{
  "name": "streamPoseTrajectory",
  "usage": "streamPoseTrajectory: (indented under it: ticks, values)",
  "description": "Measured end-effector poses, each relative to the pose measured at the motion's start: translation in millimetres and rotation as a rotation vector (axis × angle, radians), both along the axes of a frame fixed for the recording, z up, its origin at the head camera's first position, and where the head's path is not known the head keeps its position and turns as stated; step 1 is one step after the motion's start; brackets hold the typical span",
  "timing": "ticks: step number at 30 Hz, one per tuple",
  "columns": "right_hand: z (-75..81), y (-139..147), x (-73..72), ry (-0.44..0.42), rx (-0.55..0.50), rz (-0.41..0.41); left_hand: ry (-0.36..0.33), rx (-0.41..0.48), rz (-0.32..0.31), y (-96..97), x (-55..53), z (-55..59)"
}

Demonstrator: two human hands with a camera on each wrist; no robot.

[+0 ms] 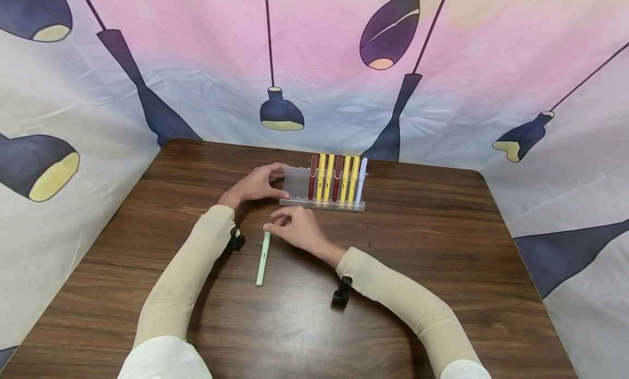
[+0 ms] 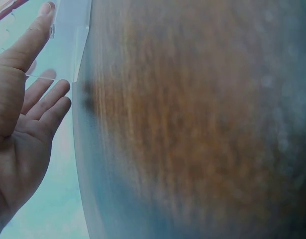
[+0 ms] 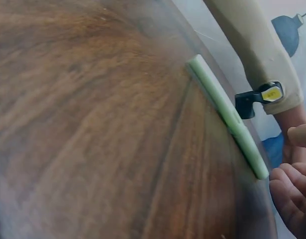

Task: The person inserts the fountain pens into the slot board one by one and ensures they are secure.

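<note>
A clear pen rack [image 1: 297, 183] stands near the back of the table with a row of capped pens leaning in it. My left hand [image 1: 256, 183] holds the rack's left end, the thumb at the front ledge and the other fingers at the back. In the left wrist view, that hand [image 2: 23, 107] reaches round the clear sheet. A light green pen [image 1: 263, 261] lies on the table in front of the rack. At its far end is my right hand [image 1: 297, 226], fingers loosely bent; the right wrist view shows the fingertips [image 3: 279, 191] beside the pen's end.
Dark red pens [image 1: 312, 182], several yellow pens [image 1: 328, 178] and a pale blue pen [image 1: 361, 179] fill the rack's middle and right side. The brown wooden table [image 1: 432, 248] reaches back to a printed cloth [image 1: 324, 84] with lamp pictures.
</note>
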State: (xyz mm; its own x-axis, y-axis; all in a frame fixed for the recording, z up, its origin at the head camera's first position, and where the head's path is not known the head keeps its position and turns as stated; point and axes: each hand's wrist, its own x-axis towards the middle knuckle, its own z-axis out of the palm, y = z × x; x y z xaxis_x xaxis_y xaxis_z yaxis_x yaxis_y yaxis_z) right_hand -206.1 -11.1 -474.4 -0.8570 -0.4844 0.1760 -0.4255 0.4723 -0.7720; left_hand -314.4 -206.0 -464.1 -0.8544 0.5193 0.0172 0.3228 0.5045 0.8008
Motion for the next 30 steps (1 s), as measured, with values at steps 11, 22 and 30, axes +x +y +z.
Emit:
streamPoseTrajectory:
  ticks: [11,22,30]
  values:
    - [-5.9,-9.4,4.4,-0.063,0.056,-0.037,-0.001,-0.019,0.005,-0.6,-1.3,-0.6]
    - [-10.3,-15.6,3.2,-0.04,0.148,-0.07,0.002,-0.002,-0.005,-1.5,-2.3,-1.8]
    - [-11.7,-19.9,1.8,-0.015,0.195,-0.084,-0.015,0.021,0.009,-0.4,-3.5,-4.1]
